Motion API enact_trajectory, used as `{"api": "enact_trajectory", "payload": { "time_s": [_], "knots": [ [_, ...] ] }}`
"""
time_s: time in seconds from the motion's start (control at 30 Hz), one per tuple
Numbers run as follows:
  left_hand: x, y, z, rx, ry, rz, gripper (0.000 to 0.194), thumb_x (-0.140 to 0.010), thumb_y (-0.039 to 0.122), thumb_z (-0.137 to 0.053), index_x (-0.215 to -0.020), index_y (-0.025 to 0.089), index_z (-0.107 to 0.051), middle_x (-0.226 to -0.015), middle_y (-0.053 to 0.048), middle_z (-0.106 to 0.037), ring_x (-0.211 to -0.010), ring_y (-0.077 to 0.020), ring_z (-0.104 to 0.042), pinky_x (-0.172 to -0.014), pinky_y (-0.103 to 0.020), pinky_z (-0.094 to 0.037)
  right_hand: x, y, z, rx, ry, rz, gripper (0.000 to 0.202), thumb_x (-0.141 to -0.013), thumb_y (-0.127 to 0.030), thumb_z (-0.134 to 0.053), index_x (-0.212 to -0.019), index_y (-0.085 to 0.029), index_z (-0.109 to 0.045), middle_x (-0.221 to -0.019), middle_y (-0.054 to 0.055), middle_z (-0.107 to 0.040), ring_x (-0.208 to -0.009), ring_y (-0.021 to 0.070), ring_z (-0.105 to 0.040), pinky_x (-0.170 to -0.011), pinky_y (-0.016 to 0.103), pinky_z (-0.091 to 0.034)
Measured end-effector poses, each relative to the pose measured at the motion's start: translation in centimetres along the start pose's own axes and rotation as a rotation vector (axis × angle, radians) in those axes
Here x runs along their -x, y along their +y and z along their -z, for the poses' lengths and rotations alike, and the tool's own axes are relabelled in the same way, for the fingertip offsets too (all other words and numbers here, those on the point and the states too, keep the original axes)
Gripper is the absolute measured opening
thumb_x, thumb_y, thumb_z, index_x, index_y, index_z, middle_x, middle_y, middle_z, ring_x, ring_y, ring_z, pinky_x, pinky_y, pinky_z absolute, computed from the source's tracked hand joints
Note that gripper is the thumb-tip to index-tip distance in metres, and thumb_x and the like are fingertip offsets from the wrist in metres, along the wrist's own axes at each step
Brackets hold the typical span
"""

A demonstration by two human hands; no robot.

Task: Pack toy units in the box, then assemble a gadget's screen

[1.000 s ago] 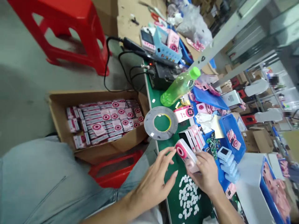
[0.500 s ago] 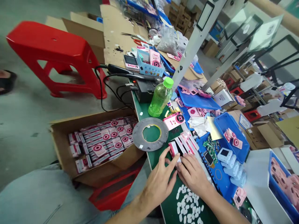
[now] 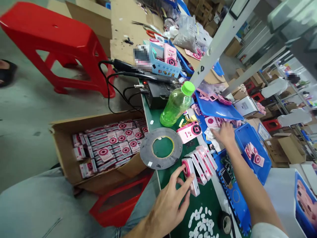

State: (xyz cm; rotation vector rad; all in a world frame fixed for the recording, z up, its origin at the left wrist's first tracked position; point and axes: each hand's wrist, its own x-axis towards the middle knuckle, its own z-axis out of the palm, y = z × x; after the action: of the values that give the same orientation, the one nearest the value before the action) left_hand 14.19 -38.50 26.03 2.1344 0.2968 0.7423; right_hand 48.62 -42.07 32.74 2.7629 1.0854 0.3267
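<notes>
My left hand [image 3: 170,198] holds the near end of a row of pink-and-white toy cameras, its thumb and index finger against the front camera [image 3: 190,175]. Behind that one, more cameras [image 3: 204,162] stand on edge, leaning together. My right hand [image 3: 226,135] is stretched out over crumpled white tissue [image 3: 213,136] and pink camera parts [image 3: 211,122] beside the blue trays. Its thumb stands apart from the fingers, and the fingertips are partly hidden among the parts. A pink camera with a black lens [image 3: 189,132] lies beyond the row.
A grey tape roll [image 3: 160,162] overhangs the table's left edge. Near it stands a green bottle [image 3: 177,105]. Small white pieces [image 3: 201,223] and black tape [image 3: 225,222] lie close to me. A carton of cameras [image 3: 99,122] and a red stool [image 3: 54,33] are left.
My right hand has left the camera row and moved away, up and right, to the parts by the blue trays. My left hand stays at the front camera, which now stands more exposed.
</notes>
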Motion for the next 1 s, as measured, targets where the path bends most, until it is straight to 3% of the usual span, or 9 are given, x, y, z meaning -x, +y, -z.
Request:
{"api": "enact_trajectory", "payload": {
  "time_s": [0.1, 0.23, 0.47, 0.63, 0.8, 1.0],
  "knots": [
    [0.2, -0.2, 0.0, 0.002, 0.012, 0.005, 0.053, -0.096, 0.01, -0.046, -0.147, 0.022, -0.043, -0.148, -0.022, -0.04, -0.093, -0.0155, -0.069, -0.077, -0.03, -0.067, -1.3, -1.3, -1.3, 0.011, -0.01, -0.018, 0.059, -0.087, -0.055, -0.064, -0.116, -0.003, -0.059, -0.119, 0.031, -0.058, -0.113, 0.0459, -0.055, -0.097, 0.058, -0.045],
    [0.3, -0.3, 0.0, -0.003, 0.003, 0.009, 0.053, -0.095, 0.01, -0.045, -0.147, 0.022, -0.044, -0.148, -0.021, -0.041, -0.093, -0.0152, -0.069, -0.075, -0.027, -0.066, -0.7, -2.2, -2.1, -0.026, 0.018, 0.0, 0.056, -0.09, -0.053, -0.061, -0.117, -0.004, -0.057, -0.114, 0.027, -0.056, -0.111, 0.0435, -0.055, -0.098, 0.057, -0.045],
    [0.3, -0.7, -0.5, -0.036, 0.02, -0.034, 0.05, -0.098, 0.013, -0.042, -0.147, 0.02, -0.047, -0.144, -0.022, -0.043, -0.084, -0.0131, -0.068, -0.061, -0.022, -0.061, 1.4, -2.6, -4.6, -0.249, 0.156, 0.136, 0.052, -0.094, -0.048, -0.054, -0.129, -0.009, -0.051, -0.132, 0.024, -0.046, -0.128, 0.036, -0.049, -0.107, 0.053, -0.047],
    [0.5, -1.1, -1.0, -0.057, 0.059, -0.073, 0.049, -0.102, 0.017, -0.038, -0.15, 0.02, -0.046, -0.142, -0.022, -0.044, -0.07, -0.0076, -0.065, -0.055, -0.02, -0.057, 1.5, -0.5, -4.3, -0.276, 0.192, 0.131, 0.041, -0.097, -0.046, -0.051, -0.123, -0.015, -0.058, -0.126, 0.018, -0.056, -0.122, 0.0312, -0.055, -0.107, 0.049, -0.048],
    [0.3, -0.6, -0.5, -0.073, 0.038, -0.041, 0.046, -0.101, 0.015, -0.042, -0.147, 0.018, -0.049, -0.14, -0.021, -0.046, -0.072, -0.0085, -0.066, -0.057, -0.021, -0.058, 1.6, 2.9, -3.4, -0.204, 0.163, 0.038, 0.044, -0.095, -0.041, -0.05, -0.123, -0.009, -0.061, -0.121, 0.025, -0.061, -0.116, 0.0401, -0.054, -0.102, 0.059, -0.044],
    [-0.2, -0.1, -0.1, -0.095, 0.042, -0.058, 0.043, -0.102, 0.016, -0.042, -0.144, 0.018, -0.05, -0.139, -0.021, -0.046, -0.078, -0.0099, -0.068, -0.058, -0.019, -0.057, 3.0, 2.5, -4.1, -0.256, 0.1, 0.106, 0.05, -0.089, -0.034, -0.055, -0.133, -0.009, -0.055, -0.127, 0.023, -0.06, -0.12, 0.0379, -0.053, -0.107, 0.055, -0.044]
  ]
}}
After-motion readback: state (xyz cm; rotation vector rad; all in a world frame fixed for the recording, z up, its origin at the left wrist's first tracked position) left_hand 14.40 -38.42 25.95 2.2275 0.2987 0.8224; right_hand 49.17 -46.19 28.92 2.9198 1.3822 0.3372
